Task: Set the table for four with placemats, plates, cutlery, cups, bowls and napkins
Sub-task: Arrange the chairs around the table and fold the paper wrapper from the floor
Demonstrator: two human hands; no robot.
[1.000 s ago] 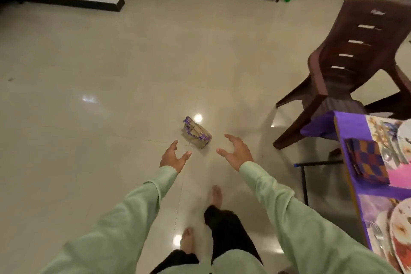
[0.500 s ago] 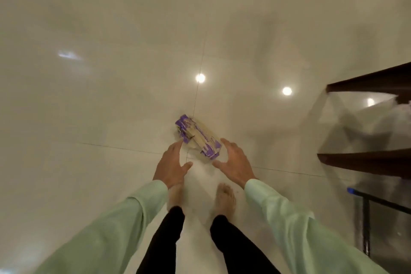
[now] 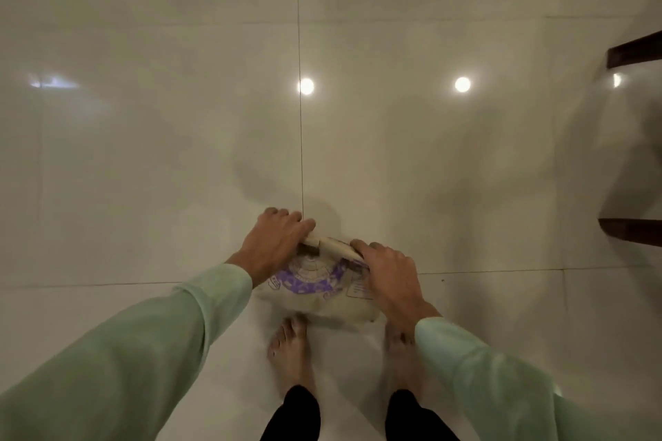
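Open floor on three sides, chair legs crowding the right edge

The glossy tiled floor (image 3: 179, 154) lies bare ahead and to the left, giving free passage up to the frame's edges. Two dark chair legs (image 3: 634, 231) jut in at the right edge, well apart from the hands, with clear floor between. Near the body, room is tight: the two bare feet (image 3: 290, 351) stand just behind the beige and purple bag (image 3: 315, 283), and the left hand (image 3: 274, 243) and right hand (image 3: 390, 272) close on its top from either side, blocking any reach from above.
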